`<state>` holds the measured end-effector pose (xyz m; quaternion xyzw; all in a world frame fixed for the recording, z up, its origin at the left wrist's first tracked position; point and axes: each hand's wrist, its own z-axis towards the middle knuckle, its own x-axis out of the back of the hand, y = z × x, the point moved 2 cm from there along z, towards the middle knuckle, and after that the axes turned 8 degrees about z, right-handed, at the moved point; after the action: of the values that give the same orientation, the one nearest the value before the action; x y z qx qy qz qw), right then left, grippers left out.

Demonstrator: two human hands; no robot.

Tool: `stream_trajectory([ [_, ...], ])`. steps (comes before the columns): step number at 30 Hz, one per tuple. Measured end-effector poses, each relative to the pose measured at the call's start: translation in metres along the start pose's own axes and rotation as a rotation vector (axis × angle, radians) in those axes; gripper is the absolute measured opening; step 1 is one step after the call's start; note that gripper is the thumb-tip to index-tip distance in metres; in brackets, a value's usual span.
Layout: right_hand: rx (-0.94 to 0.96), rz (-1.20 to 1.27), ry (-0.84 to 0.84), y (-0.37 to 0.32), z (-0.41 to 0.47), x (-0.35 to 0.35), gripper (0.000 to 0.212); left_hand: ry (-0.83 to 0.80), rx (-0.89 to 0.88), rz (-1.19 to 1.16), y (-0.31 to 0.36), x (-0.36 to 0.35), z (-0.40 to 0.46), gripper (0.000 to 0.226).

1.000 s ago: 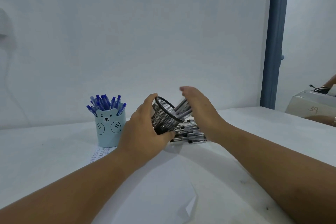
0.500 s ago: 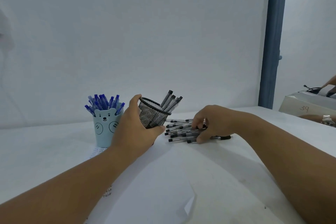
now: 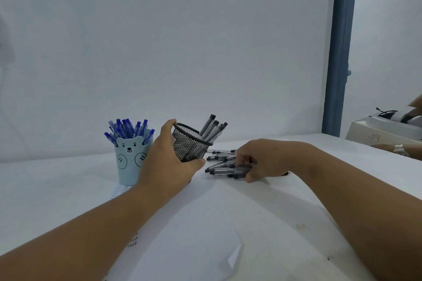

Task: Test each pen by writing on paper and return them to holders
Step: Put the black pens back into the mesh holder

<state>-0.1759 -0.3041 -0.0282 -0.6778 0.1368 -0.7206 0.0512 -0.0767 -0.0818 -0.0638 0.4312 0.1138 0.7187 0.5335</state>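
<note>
My left hand (image 3: pixel 166 162) grips a black mesh holder (image 3: pixel 190 143), tilted toward the right, with several black-capped pens (image 3: pixel 213 129) sticking out of it. To its right a loose pile of black pens (image 3: pixel 222 163) lies on the white table. My right hand (image 3: pixel 260 162) curls its fingers around several pens from that pile, at table level. A light blue bear-faced holder (image 3: pixel 131 159) full of blue pens (image 3: pixel 127 130) stands to the left. A white sheet of paper (image 3: pixel 182 235) with small handwriting lies in front, partly under my left forearm.
A blue vertical post (image 3: pixel 338 52) stands at the back right. Beyond it a white box marked 39 (image 3: pixel 379 134) sits on the table, with another person's hand and wristwatch (image 3: pixel 399 149) beside it. A plain white wall is behind.
My left hand has set the mesh holder more upright and moved it left. My right hand has dropped from the holder's mouth to the pen pile and closed round several pens.
</note>
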Motion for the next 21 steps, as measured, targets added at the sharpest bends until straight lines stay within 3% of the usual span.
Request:
stream_trajectory([
  [12, 0.048, -0.105, -0.074, -0.012, -0.007, -0.002, 0.018, -0.003, 0.0, -0.017, 0.0, 0.0, 0.0, 0.107],
  [21, 0.076, -0.024, 0.017, -0.008, -0.006, 0.003, 0.024, 0.0, -0.018, 0.0, -0.002, 0.0, 0.002, 0.105],
])
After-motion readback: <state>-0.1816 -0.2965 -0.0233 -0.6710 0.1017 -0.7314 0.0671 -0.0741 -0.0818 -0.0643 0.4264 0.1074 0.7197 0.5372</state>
